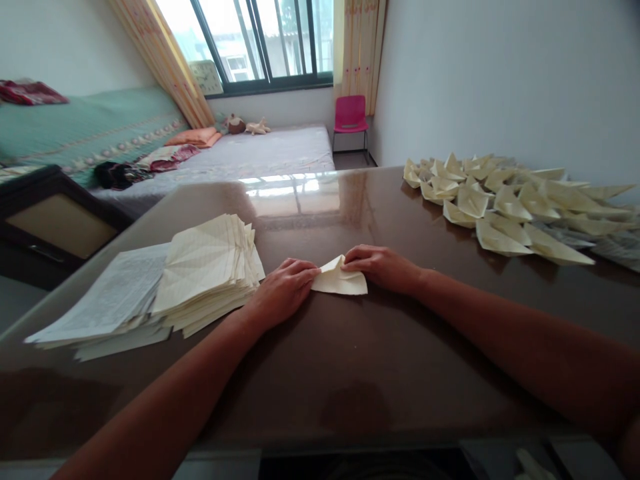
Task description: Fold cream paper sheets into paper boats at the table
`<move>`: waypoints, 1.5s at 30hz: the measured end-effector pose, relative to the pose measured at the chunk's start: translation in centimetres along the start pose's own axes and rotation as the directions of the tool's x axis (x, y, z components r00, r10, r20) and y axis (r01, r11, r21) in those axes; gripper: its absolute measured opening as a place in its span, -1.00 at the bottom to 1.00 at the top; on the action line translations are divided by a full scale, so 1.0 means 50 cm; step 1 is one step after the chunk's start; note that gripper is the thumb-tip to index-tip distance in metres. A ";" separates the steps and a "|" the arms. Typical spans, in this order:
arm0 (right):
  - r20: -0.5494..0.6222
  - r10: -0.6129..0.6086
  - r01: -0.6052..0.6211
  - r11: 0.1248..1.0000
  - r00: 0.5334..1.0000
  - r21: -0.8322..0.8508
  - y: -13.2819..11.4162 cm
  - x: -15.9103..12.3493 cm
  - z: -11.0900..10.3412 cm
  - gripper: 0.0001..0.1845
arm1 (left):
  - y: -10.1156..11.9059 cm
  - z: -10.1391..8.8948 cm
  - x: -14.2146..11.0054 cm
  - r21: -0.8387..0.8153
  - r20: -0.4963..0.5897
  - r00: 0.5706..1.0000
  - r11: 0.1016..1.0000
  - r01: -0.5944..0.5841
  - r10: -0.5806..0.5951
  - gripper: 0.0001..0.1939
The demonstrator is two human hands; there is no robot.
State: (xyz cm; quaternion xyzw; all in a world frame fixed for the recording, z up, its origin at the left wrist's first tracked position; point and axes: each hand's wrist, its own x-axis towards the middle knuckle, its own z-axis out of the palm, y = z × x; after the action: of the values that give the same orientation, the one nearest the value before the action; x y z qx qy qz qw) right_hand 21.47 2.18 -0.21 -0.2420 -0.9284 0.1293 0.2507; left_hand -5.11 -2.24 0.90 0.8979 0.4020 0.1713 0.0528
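Observation:
A small folded sheet of cream paper lies at the middle of the glossy brown table, its upper edge raised to a point. My left hand pinches its left corner, fingers together. On the other side, my right hand grips the upper right part between thumb and fingers. Just left of my left hand sits a thick stack of creased, lined cream sheets. Many folded paper boats crowd the table's far right.
Printed sheets lie partly under the stack at the left. A dark cabinet stands beyond the table's left edge. Behind are a bed, a pink chair and a window. A wall rises along the right.

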 end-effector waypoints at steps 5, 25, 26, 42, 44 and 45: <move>0.028 0.028 -0.029 0.998 0.999 0.063 0.021 0.002 -0.003 -0.70 | 0.022 -0.004 -0.002 -0.019 0.029 0.998 0.998 -0.053 0.054 -0.71; 0.332 0.009 0.048 0.986 0.943 -0.162 -0.055 0.007 -0.064 -0.43 | 0.051 0.006 0.004 0.389 0.090 0.977 0.896 -0.212 0.192 -0.65; 0.325 0.007 0.055 0.982 0.946 -0.182 -0.057 0.007 -0.061 -0.43 | 0.051 0.007 0.004 0.400 0.089 0.978 0.892 -0.210 0.190 -0.66; 0.197 0.158 -0.077 0.929 0.968 -0.363 -0.092 0.010 -0.024 -0.45 | 0.064 0.011 0.019 0.365 0.008 0.994 0.925 -0.102 0.106 -0.80; 0.180 0.169 -0.093 0.925 0.969 -0.370 -0.097 0.009 -0.017 -0.46 | 0.065 0.011 0.020 0.388 0.017 0.993 0.915 -0.114 0.117 -0.84; 0.177 0.169 -0.093 0.923 0.970 -0.372 -0.099 0.009 -0.014 -0.48 | 0.066 0.011 0.019 0.399 0.023 0.992 0.908 -0.125 0.127 -0.84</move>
State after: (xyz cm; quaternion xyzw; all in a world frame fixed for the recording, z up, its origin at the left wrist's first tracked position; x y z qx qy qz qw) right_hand 19.59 -1.71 2.38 -0.3310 -0.9388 -0.0028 0.0954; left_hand -2.01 -3.74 1.41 0.9134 0.3700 0.0904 -0.1436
